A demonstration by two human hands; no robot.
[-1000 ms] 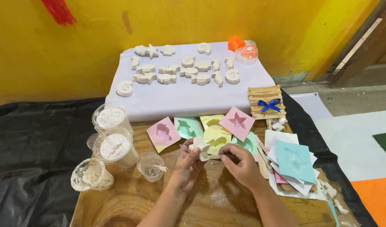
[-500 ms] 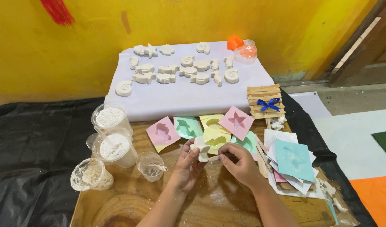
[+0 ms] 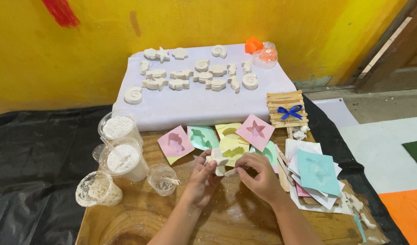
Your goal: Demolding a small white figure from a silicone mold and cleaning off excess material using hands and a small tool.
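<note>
White plaster star (image 3: 216, 158) pinched between left hand (image 3: 203, 176) and right hand (image 3: 259, 176) — pink square mould (image 3: 175, 144) just beyond.

— What are you holding between your left hand (image 3: 203, 174) and right hand (image 3: 258, 174)?

— You're gripping a white plaster cast (image 3: 216, 159), looking matt and chalky, a little rough at the edges.

— And what are you working over?

— A wooden tabletop (image 3: 235, 222) in the lower middle, showing glossy grain dusted with white powder. At left, clear plastic cups (image 3: 122, 149) are holding dry, powdery white material. The coloured moulds (image 3: 256, 131) are looking smooth and faintly shiny. Upper centre, a matt pale cloth (image 3: 195, 102) is carrying more chalky casts; black plastic sheeting (image 3: 36, 154) is glistening at far left.
</note>
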